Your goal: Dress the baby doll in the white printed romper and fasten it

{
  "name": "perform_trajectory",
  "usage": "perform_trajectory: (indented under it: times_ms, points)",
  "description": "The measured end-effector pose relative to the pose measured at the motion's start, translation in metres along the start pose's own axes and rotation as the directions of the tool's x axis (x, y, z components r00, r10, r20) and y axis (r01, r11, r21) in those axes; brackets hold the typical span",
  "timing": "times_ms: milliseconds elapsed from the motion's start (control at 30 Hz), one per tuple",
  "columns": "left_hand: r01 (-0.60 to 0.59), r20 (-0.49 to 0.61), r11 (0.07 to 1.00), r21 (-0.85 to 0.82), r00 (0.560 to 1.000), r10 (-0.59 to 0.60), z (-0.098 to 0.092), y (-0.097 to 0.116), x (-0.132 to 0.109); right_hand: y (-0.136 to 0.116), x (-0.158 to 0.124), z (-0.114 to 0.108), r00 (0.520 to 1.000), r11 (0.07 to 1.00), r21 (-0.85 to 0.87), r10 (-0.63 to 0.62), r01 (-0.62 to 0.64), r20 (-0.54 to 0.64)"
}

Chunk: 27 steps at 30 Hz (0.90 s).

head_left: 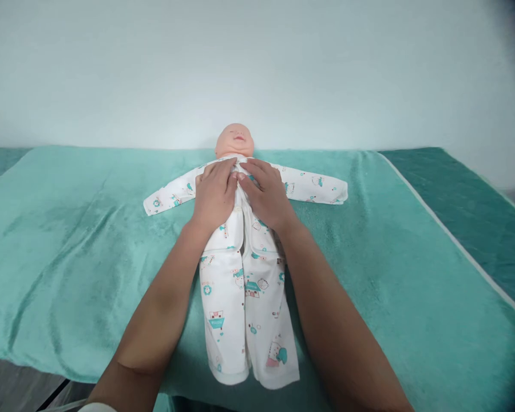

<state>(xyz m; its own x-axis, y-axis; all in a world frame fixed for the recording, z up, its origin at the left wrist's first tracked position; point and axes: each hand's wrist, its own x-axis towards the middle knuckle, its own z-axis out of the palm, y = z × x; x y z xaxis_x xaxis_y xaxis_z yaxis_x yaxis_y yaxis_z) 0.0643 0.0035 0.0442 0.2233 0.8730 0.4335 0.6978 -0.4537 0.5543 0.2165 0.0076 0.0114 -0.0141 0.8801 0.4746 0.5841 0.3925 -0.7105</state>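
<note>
Doll [235, 139] lies face-up mid-bench, head toward the wall, dressed in a white printed onesie [240, 297]. Left hand [214, 191] lies palm-down on its chest, fingers together, tips at the collar. Right hand [264, 191] mirrors it, fingers slightly fanned, thumbs meeting at the front placket; possibly pinching fabric there, can't tell. Both forearms run straight in from the near edge. Sleeves are spread wide on the teal towel [68, 240].
</note>
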Motion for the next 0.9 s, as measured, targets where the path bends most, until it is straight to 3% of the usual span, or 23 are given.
perform_trajectory:
  times_ms: [400, 500, 700, 833, 900]
  points:
    - [-0.047, -0.032, 0.997, -0.053, 0.998, 0.045, -0.001, -0.001, -0.001, 0.013, 0.003, 0.0, 0.999, 0.995, 0.091, -0.04, 0.038, 0.024]
    - [-0.102, -0.041, 0.994, -0.048, 0.994, 0.101, -0.002, -0.001, -0.003, 0.008, 0.002, -0.005, 1.0, 0.976, 0.219, 0.008, -0.006, -0.006]
    - [-0.147, -0.063, 0.986, -0.073, 0.988, 0.143, -0.004, -0.003, -0.007, -0.014, -0.007, -0.011, 0.973, 0.893, 0.416, 0.218, -0.17, -0.07]
    - [-0.187, -0.141, 0.959, -0.213, 0.977, 0.16, -0.009, -0.002, -0.015, -0.036, -0.018, -0.02, 0.956, 0.938, 0.316, 0.214, -0.143, -0.201]
    - [-0.174, -0.172, 0.95, -0.26, 0.976, 0.131, -0.012, -0.001, -0.02, -0.049, -0.027, -0.027, 0.959, 0.969, 0.193, 0.197, -0.157, -0.205]
